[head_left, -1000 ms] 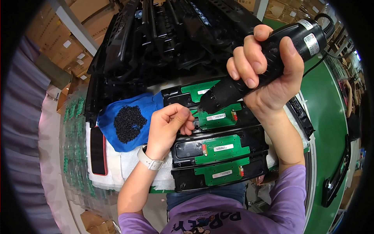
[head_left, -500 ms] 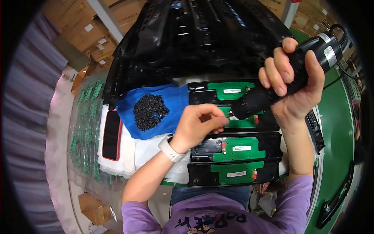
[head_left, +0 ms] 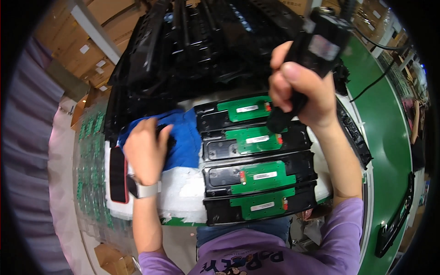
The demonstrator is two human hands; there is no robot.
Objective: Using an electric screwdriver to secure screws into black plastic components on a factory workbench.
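My right hand (head_left: 305, 89) is wrapped round a black electric screwdriver (head_left: 323, 41). The driver slants down to the left, its dark nose above the right end of a green circuit board (head_left: 245, 143) in a black plastic panel. Over the blue cloth (head_left: 186, 153) on the left is my left hand (head_left: 145, 146), thumb apart from the fingers. It covers most of the heap of small black screws (head_left: 171, 143), and the fingertips are partly blurred. Whether a screw lies between them does not show.
Several black panels with green boards (head_left: 263, 176) lie in a column before me. Left of the cloth is a phone (head_left: 118, 176) with a red edge. Large black plastic parts (head_left: 183, 59) are piled at the back. A cable (head_left: 378, 85) hangs at the right.
My left hand has gone from the board at the driver's nose leftward to the screw heap, its fingers spreading. The screwdriver has tilted more upright and shifted left in the picture; the view has shifted too.
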